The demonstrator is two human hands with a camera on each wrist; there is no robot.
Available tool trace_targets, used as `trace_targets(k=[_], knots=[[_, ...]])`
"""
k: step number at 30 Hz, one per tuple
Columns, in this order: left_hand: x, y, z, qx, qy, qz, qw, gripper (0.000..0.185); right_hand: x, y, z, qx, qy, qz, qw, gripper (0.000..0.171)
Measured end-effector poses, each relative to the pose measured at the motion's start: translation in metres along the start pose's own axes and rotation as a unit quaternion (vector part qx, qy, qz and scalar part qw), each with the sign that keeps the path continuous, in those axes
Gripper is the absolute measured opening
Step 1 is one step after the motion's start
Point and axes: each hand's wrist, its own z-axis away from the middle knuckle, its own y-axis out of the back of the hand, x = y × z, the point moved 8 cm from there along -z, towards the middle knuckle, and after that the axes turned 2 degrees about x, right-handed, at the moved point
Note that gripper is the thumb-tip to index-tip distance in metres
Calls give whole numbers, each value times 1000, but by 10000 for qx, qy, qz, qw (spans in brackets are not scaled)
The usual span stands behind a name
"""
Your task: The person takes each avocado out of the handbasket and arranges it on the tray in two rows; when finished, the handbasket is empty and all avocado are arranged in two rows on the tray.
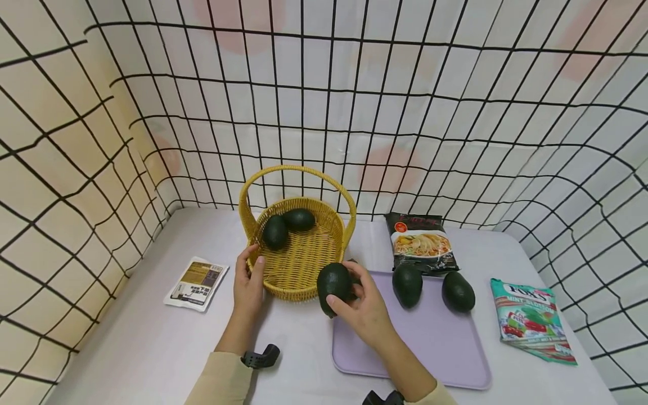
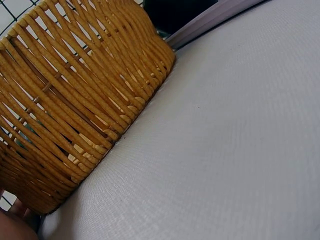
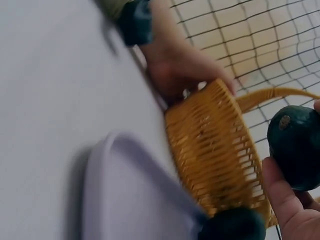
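A yellow woven basket [image 1: 288,281] with a tall arched handle stands on the table, two avocados [image 1: 275,232] lying at its back left. My left hand [image 1: 248,287] holds the basket's left front rim, fingers and thumb at the edge. In my right hand [image 1: 367,315] is a dark green avocado [image 1: 334,284], gripped between thumb and fingers just off the basket's front right rim. The right wrist view shows this avocado [image 3: 295,145] raised beside the rim. Another avocado [image 3: 234,225] sits low by the tray's edge, mostly hidden behind my right hand in the head view.
A lilac tray [image 1: 430,349] lies to the right, with two avocados [image 1: 407,286] at its far side. Behind it is a black noodle packet [image 1: 422,244]. A green candy bag [image 1: 531,320] is far right, a white and brown packet [image 1: 196,284] left. Black wire grid surrounds the table.
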Motion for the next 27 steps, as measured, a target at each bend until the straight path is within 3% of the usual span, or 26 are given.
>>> trace_targets(k=[7,13,20,27], knots=[[0,0,0,-7,-23,-5,10000,43,18,18,13,-131,-272,558,9980,77],[1,1,0,-29,-36,51,10000,43,32,28,23,-412,-598,1180,9904,72],[0,1,0,-86,-14,3,10000,44,39,34,27,-594,-865,1402,9846,70],[1,1,0,-74,-17,8,10000,42,43,30,30,-900,-836,1737,9771,68]])
